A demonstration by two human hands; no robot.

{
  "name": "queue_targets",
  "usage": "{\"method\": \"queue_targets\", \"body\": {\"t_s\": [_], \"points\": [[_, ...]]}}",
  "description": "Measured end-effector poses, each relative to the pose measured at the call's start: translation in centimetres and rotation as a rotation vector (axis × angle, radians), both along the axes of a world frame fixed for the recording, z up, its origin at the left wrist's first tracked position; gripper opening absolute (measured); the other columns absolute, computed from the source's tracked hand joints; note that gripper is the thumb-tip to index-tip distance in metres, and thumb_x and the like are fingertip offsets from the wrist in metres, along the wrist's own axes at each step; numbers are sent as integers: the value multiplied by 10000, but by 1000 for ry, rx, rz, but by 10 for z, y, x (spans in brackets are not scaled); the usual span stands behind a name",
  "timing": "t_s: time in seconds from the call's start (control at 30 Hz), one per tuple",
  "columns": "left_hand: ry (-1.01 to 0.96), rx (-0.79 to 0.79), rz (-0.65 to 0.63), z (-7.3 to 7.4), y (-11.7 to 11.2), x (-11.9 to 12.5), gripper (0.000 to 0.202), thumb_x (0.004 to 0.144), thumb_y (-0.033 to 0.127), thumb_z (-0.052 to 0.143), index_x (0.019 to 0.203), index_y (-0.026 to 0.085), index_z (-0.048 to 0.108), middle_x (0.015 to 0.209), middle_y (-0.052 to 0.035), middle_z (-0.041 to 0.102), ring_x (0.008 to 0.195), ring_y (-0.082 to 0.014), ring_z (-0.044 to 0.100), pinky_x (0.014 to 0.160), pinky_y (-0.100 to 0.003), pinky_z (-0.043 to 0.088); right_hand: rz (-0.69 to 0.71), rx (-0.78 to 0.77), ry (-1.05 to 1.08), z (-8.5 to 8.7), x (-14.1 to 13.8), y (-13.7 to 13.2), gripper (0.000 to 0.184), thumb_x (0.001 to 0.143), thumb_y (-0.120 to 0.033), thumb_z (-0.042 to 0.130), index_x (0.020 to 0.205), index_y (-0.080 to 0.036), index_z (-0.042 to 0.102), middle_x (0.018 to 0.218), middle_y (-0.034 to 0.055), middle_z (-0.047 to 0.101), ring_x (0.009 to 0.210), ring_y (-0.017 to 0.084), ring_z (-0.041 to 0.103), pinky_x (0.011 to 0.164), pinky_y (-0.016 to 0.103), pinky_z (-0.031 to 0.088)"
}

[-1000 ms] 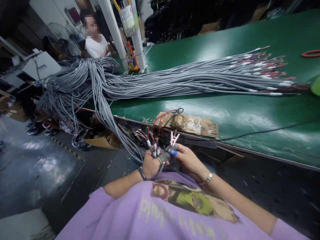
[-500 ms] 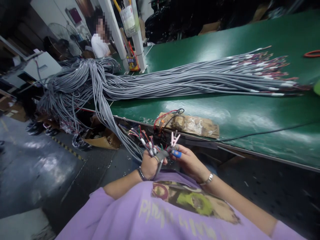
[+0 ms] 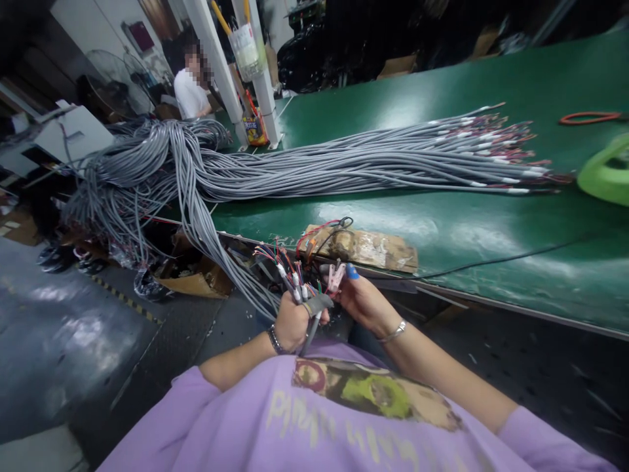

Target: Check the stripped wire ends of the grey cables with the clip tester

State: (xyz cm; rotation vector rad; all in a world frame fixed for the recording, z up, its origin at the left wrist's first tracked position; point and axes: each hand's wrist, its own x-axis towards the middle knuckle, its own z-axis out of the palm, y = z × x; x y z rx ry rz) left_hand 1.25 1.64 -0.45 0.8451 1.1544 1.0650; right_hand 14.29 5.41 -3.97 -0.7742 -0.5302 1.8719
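Note:
My left hand (image 3: 291,323) is closed in a fist around the end of a grey cable (image 3: 310,328), whose thin coloured wires (image 3: 280,259) fan out above the fingers. My right hand (image 3: 362,300) is closed on a pink clip (image 3: 336,275) held against those wire ends; a blue cap (image 3: 352,271) covers one fingertip. Both hands are just below the front edge of the green table (image 3: 491,229), above my purple shirt.
A long bundle of grey cables (image 3: 344,160) lies across the table and spills off its left end towards the floor. A taped cardboard pad (image 3: 366,247) with red and black leads lies at the table edge. A green object (image 3: 607,174) is at right. A person sits far left.
My right hand has lifted a little and turned, so the blue fingertip is now above the pink clip. The view has shifted, and a green object has come in at right.

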Motion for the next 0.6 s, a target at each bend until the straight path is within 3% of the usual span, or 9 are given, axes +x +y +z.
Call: {"method": "queue_targets", "body": {"t_s": [0.37, 0.6], "points": [[18, -44, -35, -4, -1, 1, 429, 548, 509, 808, 466, 156, 579, 411, -9, 570, 364, -98, 484, 420, -235, 413, -68, -31, 29, 6, -2, -3, 397, 514, -530, 856, 696, -199, 736, 605, -15, 669, 549, 110, 549, 548, 241, 452], [46, -34, -46, -7, -2, 1, 439, 562, 527, 795, 477, 158, 574, 414, -16, 576, 373, -114, 510, 425, -241, 417, -45, -41, 9, 2, -2, -4, 427, 568, -602, 798, 709, -207, 711, 650, -3, 672, 564, 116, 549, 545, 249, 457]]}}
